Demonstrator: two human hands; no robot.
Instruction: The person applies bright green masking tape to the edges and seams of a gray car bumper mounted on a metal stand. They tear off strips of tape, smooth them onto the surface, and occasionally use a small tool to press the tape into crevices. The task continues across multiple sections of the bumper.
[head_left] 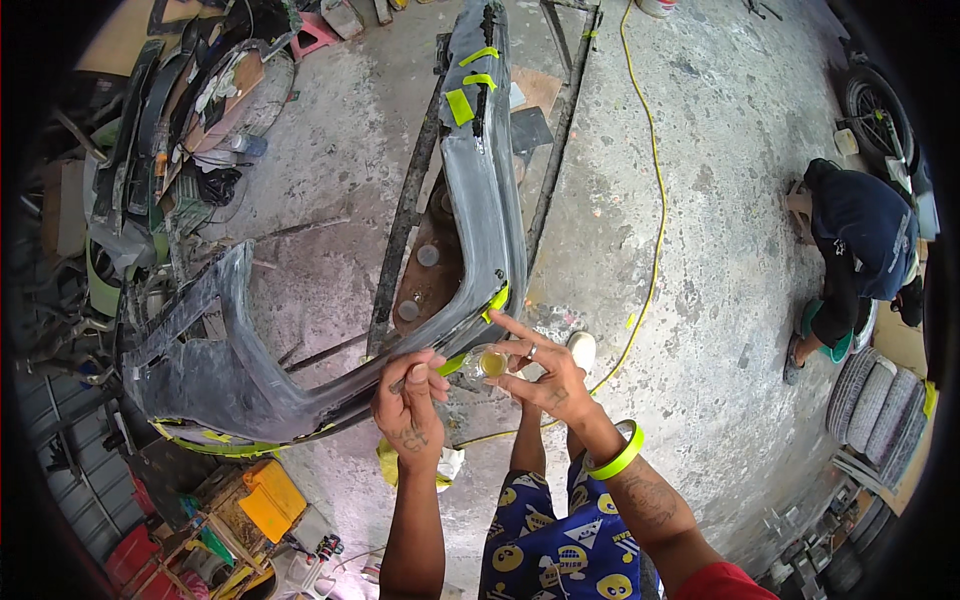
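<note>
My right hand (548,380) pinches a small clear round cup (491,364) with yellowish stuff in it; its index finger points out toward the panel. A roll of yellow-green tape (620,452) hangs round my right wrist. My left hand (410,405) is held up with its fingers drawn together, left of the cup; what they hold, if anything, is hidden. Just beyond both hands lies a large curved car bumper (478,190), sanded grey, on a dark metal frame. Strips of yellow-green tape (459,107) stick to it, and one piece of tape (497,300) sits near my right index finger.
A yellow hose (655,180) runs across the concrete floor at the right. Over there another person (868,235) bends down, near stacked tyres (875,405) and a motorcycle wheel (880,112). Piled scrap parts (190,130) fill the left. An orange plastic piece (272,500) lies lower left.
</note>
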